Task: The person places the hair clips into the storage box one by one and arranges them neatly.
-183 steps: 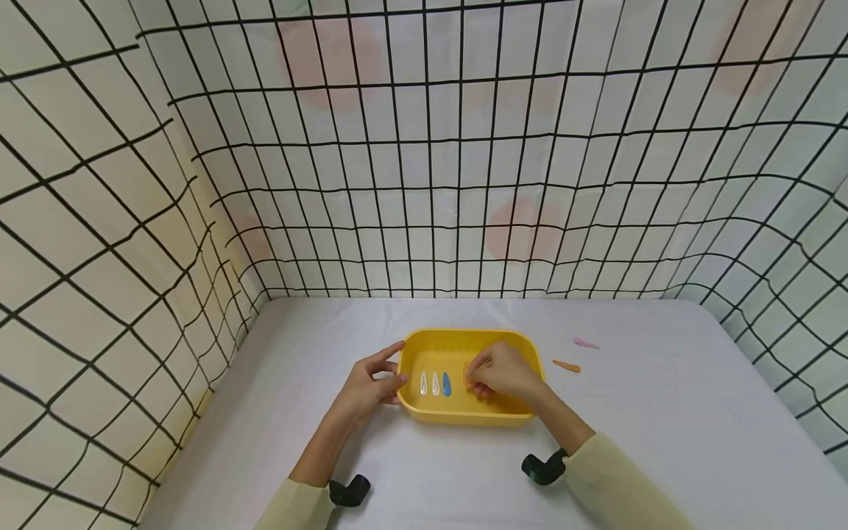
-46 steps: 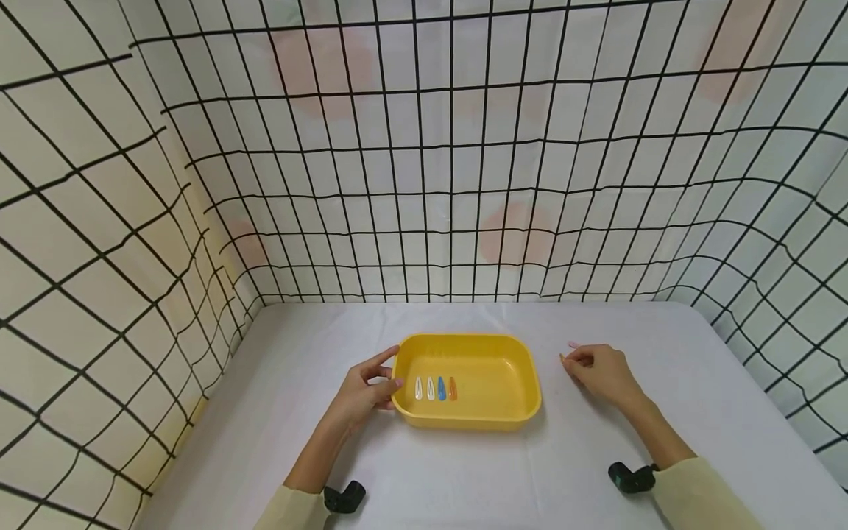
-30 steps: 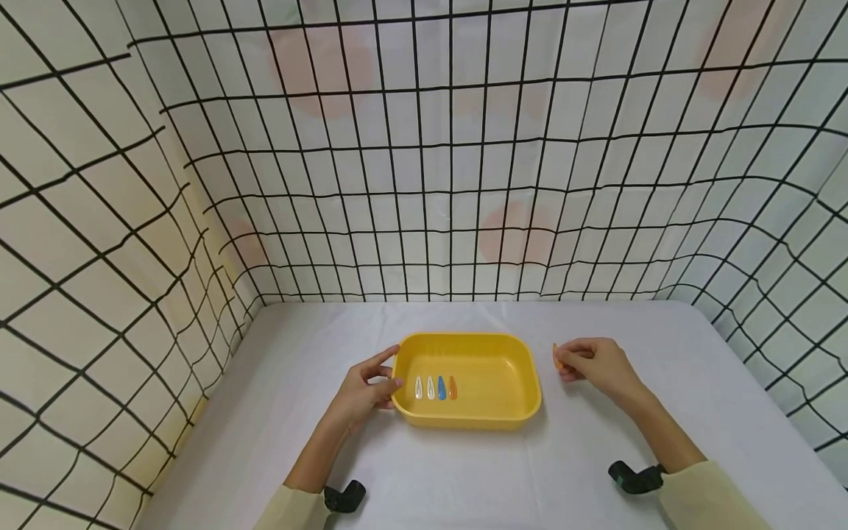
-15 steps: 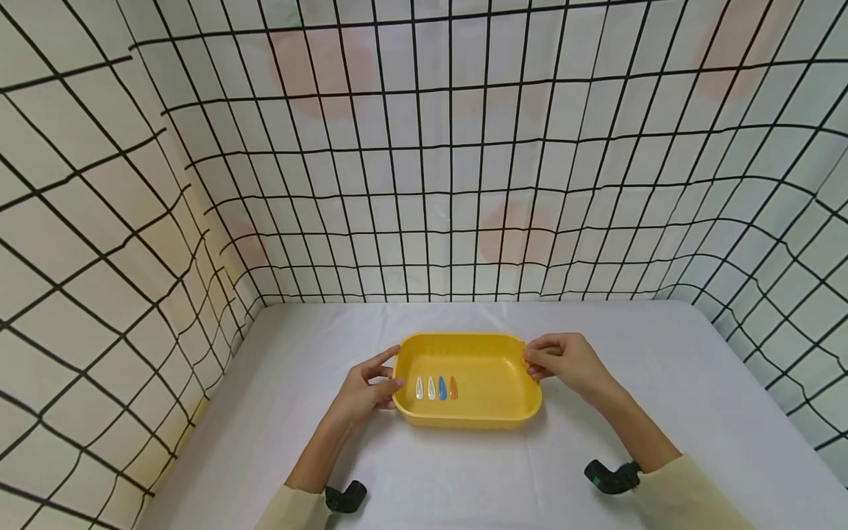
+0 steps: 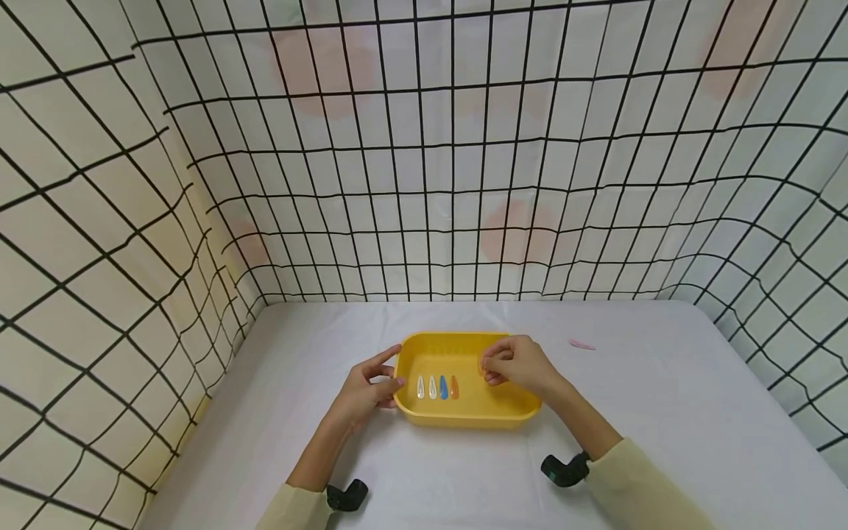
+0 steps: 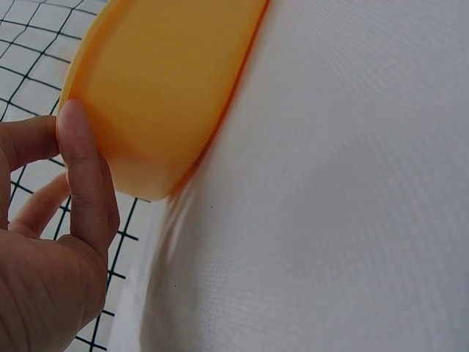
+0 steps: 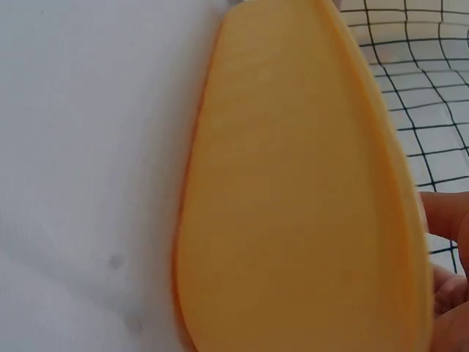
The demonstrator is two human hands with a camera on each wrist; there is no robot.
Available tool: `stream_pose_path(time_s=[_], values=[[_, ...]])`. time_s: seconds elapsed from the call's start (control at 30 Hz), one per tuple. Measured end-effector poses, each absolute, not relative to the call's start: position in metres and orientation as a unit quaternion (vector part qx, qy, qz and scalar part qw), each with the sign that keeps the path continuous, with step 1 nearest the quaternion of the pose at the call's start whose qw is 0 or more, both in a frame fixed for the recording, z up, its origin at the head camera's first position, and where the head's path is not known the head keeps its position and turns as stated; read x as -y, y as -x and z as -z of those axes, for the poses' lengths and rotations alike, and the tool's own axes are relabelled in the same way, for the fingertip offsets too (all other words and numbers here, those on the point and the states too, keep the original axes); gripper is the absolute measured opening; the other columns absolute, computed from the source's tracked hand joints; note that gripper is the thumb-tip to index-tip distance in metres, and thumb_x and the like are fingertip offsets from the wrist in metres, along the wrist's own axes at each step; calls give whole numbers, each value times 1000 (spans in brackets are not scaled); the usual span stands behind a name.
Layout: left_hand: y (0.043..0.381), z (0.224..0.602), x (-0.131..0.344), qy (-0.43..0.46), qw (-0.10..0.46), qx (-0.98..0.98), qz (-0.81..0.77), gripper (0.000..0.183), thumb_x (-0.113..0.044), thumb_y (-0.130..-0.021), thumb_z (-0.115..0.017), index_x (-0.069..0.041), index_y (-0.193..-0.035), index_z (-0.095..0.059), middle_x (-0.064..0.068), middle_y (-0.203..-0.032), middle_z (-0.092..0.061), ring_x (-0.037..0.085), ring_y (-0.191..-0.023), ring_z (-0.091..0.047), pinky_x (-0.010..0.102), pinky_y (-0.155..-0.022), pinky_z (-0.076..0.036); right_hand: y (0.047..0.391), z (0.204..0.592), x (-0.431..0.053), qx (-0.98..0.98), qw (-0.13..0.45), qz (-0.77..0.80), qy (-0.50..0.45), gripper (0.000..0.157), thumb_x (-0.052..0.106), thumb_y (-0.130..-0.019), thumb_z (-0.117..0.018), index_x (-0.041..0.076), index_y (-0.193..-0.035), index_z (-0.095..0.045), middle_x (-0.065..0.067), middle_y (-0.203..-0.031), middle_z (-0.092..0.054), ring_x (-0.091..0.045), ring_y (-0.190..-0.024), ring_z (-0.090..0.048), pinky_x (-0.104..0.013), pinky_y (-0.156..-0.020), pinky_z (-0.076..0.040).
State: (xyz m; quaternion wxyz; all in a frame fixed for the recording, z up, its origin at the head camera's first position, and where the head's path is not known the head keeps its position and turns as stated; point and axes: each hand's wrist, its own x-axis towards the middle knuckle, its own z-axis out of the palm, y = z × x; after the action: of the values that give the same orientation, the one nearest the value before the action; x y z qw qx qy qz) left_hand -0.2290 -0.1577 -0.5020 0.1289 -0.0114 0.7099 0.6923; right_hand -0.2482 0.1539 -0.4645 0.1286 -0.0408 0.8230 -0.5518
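A yellow tray sits on the white-covered table. My left hand grips its left rim, the thumb on the near side and other fingers behind. Toward the tray's left lies an upright row of snap hair clips: a white clip, a second white clip, a blue clip and an orange clip. Over the right half, my right hand pinches another orange hair clip, partly hidden by the fingers. In the right wrist view the tray wall covers most of that hand.
To the right of the tray a pink hair clip lies on the table. Pale walls with a black grid enclose the back and sides. Each wrist carries a black camera mount.
An earlier orange clip was set down at the row's end. My right hand then picked the other orange clip off the table and carried it left over the tray. The left hand stays put.
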Motion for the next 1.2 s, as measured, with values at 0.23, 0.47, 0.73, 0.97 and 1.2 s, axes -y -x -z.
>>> stream_pose_path(time_s=[0.23,0.47,0.73,0.97,1.2], values=[[228,500,157,8,131,-708,-694,70,2,-89,-74,-26,-151,-55,15,-113,-57,16,-62,-68,29,-58,-63,248,479,-131,-847,125,516,12,7,4,-94,-71,-2,-96,-72,-9,-78,-73,-17,-64,-71,-30,-64,-65],[227,499,157,6,136,-707,-694,70,2,-89,-74,-26,-151,-54,14,-112,-56,16,-60,-66,28,-59,-63,247,485,-121,-870,156,467,5,5,7,-91,-72,4,-90,-75,-7,-69,-70,-18,-56,-66,-25,-54,-60],[229,499,158,7,137,-707,-694,70,2,-89,-74,-26,-151,-55,14,-111,-56,16,-59,-66,28,-59,-63,248,487,-115,-872,172,458,-3,5,7,-89,-75,2,-89,-74,-9,-71,-70,-18,-55,-66,-25,-55,-60],[228,499,157,7,139,-707,-693,70,1,-89,-74,-27,-150,-55,14,-112,-56,16,-61,-67,29,-59,-63,247,487,-115,-876,167,451,-5,7,8,-89,-77,3,-88,-74,-9,-71,-70,-19,-55,-66,-25,-55,-61],[228,499,158,6,139,-705,-695,70,1,-89,-74,-26,-151,-54,16,-114,-56,16,-61,-68,29,-59,-63,248,483,-121,-875,153,459,17,10,12,-90,-78,3,-92,-73,-9,-69,-68,-19,-56,-63,-25,-55,-59]])
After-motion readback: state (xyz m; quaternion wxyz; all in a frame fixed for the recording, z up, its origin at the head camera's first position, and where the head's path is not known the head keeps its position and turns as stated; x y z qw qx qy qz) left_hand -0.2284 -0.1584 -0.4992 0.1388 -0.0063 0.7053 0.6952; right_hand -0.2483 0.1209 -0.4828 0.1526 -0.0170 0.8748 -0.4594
